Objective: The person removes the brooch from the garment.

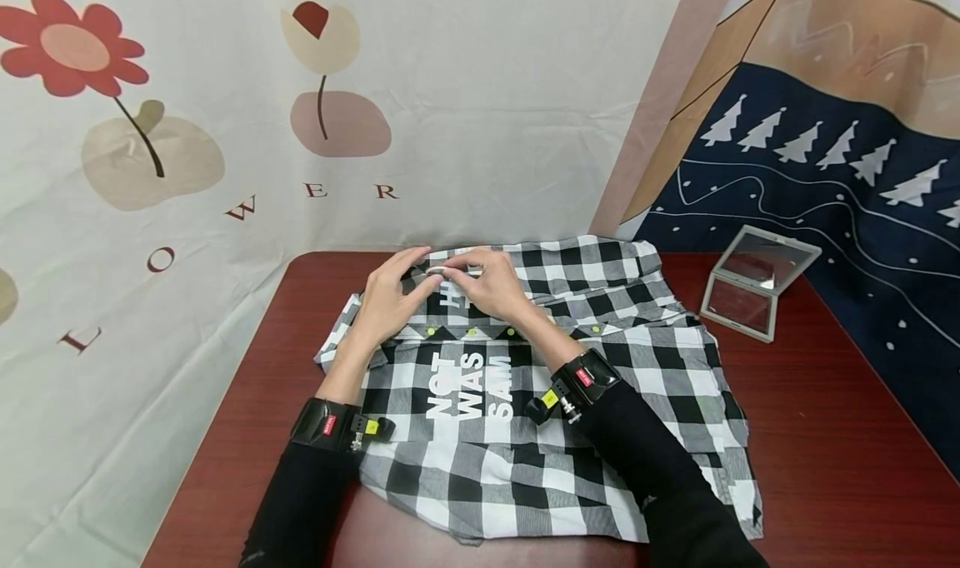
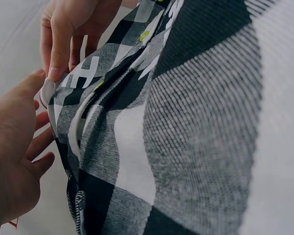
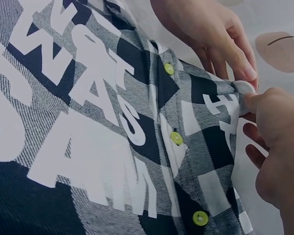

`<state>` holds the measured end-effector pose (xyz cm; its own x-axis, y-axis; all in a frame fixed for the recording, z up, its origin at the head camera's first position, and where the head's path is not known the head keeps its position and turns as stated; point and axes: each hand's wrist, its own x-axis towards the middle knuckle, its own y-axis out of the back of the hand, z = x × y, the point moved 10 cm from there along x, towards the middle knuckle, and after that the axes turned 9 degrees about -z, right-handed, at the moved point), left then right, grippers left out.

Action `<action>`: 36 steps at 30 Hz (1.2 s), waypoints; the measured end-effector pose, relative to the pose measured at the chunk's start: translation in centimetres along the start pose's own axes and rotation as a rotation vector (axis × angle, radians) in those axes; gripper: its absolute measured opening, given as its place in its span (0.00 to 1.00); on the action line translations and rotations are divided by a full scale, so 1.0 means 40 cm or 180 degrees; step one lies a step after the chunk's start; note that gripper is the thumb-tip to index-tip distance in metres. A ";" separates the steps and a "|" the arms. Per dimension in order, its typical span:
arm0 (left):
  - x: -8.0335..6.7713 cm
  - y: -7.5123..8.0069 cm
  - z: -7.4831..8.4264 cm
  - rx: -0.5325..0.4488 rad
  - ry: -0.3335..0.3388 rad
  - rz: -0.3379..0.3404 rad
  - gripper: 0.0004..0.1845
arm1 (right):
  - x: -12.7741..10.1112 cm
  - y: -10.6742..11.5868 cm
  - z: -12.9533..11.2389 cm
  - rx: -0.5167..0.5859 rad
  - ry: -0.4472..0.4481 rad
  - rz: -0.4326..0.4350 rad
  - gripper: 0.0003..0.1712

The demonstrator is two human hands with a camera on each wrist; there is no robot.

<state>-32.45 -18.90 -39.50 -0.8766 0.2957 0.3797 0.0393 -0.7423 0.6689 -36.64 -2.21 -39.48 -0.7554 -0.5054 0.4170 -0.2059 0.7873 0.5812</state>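
A black-and-white checked shirt with white lettering and small yellow-green buttons lies spread on the dark red table. Both hands meet at its far edge. My left hand pinches the white-edged fold there, thumb against it and fingers curled behind. My right hand pinches the same fold from the other side. In the left wrist view my left hand sits beside the fabric edge and the right hand's fingers come down onto it.
A hinged mirror case stands open at the table's back right. Printed cloth backdrops hang behind the table and along the right. Bare table top shows left and right of the shirt.
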 end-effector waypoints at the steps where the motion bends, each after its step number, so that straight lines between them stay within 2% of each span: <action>1: 0.000 0.000 -0.001 -0.0019 -0.0007 0.0006 0.30 | -0.001 0.000 0.006 0.0055 -0.0052 0.0012 0.08; 11: -0.006 -0.004 -0.030 -0.0357 0.0127 0.0047 0.26 | -0.015 -0.013 0.058 0.0720 -0.0481 0.0147 0.08; 18: -0.008 -0.006 -0.028 -0.0363 0.0094 0.0115 0.24 | -0.024 -0.018 0.078 0.1187 -0.0633 0.0246 0.09; 28: -0.001 -0.011 -0.041 -0.0502 0.0333 0.0032 0.23 | -0.029 -0.022 0.109 0.1555 -0.0936 0.0448 0.09; 36: 0.001 -0.008 -0.043 -0.0428 0.0338 0.0077 0.18 | -0.028 -0.023 0.111 0.1591 -0.0951 0.0452 0.09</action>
<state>-33.33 -19.70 -40.78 -0.9222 0.2167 0.3203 0.0029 -0.8243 0.5661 -38.36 -0.79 -43.60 -0.9242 -0.3191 0.2098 -0.3032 0.9472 0.1047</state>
